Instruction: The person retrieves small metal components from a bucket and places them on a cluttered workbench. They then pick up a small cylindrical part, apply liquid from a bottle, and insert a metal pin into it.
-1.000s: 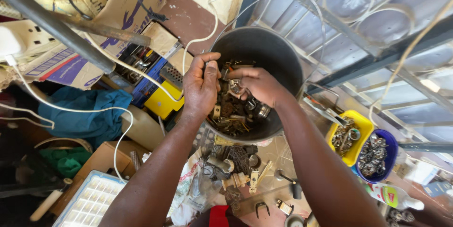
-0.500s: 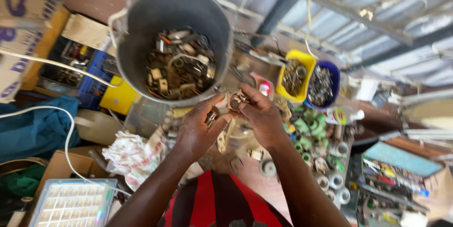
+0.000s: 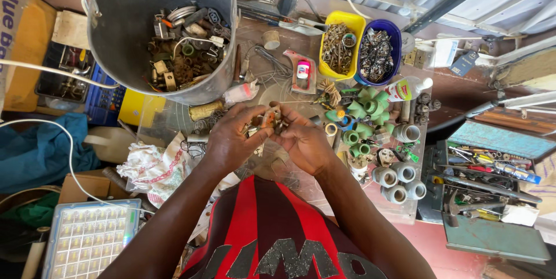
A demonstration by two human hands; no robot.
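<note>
So both hands meet over the middle of the table point(image 3: 405, 209), just near of the big grey bucket point(image 3: 133, 30); the left hand point(image 3: 231, 140) and right hand point(image 3: 304, 143) are pinched around a small metal fitting point(image 3: 267, 119) held between them; it sits right at the fingertips, touching both, so neither hand is really nearer. Can't tell its long axis for sure, it's mostly hidden by the fingers point(image 3: 255, 134), but it looks like it runs roughly left to right between the two grips.

Fingers on both hands are curled in and grasping that little part, not loose; left thumb on top, right fingers cupped under and around it. Both forearms come in from the near edge and angle toward each other, wrists bent slightly inward, palms facing each other.

Stuff around: bucket is full of rusty scrap hardware, far left; a yellow tub point(image 3: 340, 44) and a blue tub point(image 3: 377, 53) of small metal bits sit far right of the hands; green pipe fittings point(image 3: 365, 108) and grey couplers point(image 3: 399, 183) lie just right of the right hand; a patterned rag point(image 3: 152, 166) lies left of the left hand; an open toolbox point(image 3: 492, 192) is well off to the right.
</note>
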